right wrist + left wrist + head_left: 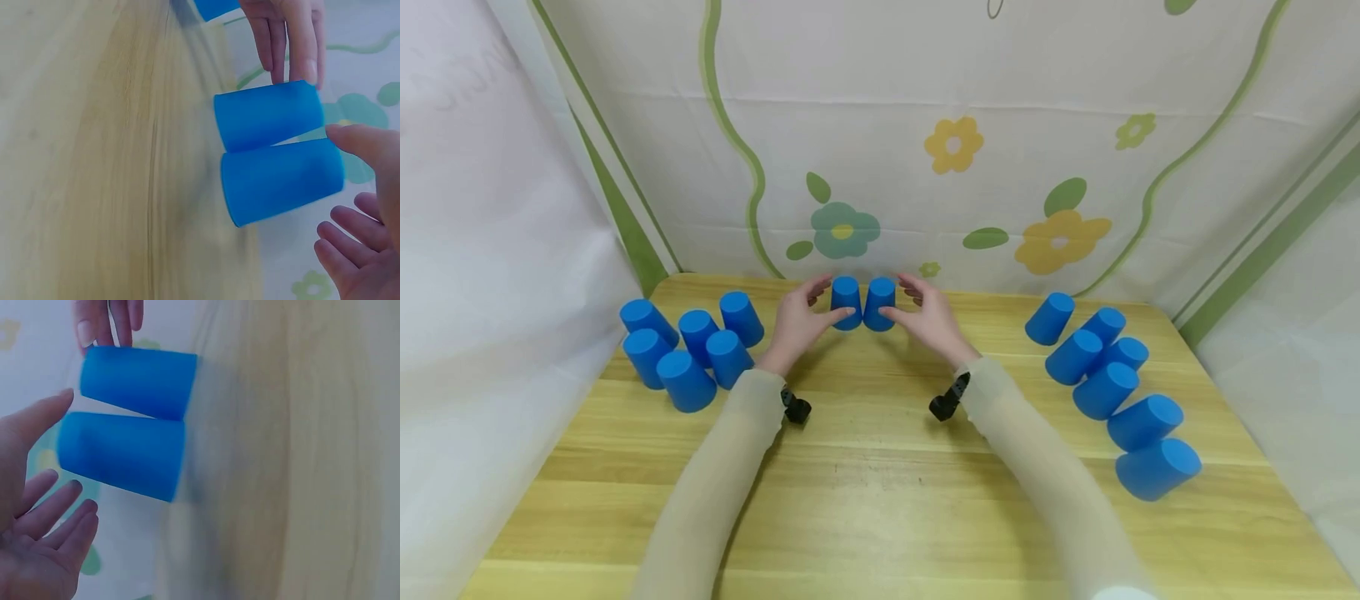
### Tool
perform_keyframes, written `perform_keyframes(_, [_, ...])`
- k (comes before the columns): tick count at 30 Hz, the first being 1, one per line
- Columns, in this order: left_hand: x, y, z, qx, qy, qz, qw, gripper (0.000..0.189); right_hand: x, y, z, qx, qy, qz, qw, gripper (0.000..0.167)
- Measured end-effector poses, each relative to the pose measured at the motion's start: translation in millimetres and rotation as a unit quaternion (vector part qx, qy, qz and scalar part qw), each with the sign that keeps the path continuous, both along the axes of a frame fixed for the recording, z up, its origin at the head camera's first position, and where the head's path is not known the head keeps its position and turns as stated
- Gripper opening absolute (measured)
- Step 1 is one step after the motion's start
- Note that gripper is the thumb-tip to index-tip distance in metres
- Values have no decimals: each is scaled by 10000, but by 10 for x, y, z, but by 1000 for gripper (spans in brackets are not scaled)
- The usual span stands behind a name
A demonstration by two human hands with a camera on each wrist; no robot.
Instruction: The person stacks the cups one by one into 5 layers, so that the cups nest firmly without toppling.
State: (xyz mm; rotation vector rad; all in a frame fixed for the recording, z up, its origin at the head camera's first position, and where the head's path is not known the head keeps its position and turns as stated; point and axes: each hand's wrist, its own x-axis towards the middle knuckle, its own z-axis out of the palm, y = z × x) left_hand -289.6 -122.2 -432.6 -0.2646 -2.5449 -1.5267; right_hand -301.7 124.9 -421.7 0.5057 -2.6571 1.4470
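Note:
Two blue cups stand upside down side by side at the back of the table, their lower rims close together: a left cup [846, 302] and a right cup [879, 303]. My left hand [803, 315] is around the left cup with thumb and fingers spread. In the left wrist view its thumb [47, 415] lies near the cup's narrow end, and its fingers [59, 515] are apart from the wall. My right hand [931, 318] mirrors this at the right cup. The right wrist view shows its thumb [359, 144] at that cup's narrow end, fingers [350, 240] loosely spread away from it.
Several upturned blue cups [688, 382] are grouped on the table's left. On the right, several more [1105, 392] form a slanting line toward the front. A white curtain with printed flowers [880, 150] hangs right behind the wooden table [865, 500].

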Motion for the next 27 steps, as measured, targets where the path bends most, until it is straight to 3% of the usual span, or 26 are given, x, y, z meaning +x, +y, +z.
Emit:
perform_keyframes(6, [267,-104,218,-145,214,-95,9996,68,202,267,99,25,66,-148,9999,71])
perform_keyframes(10, [465,-260,308,-316,573,-39,9978,65,360,504,103,44,162,-269,9995,70])
perform_keyframes(17, [778,-620,345,-644,974,273,9928,62,654,987,2,292,337,-522,9976,71])
perform_keyframes(27, [1058,-1013,311,-1004,1048,697,9870,63,947,1599,176,466,157,-1463,9880,74])
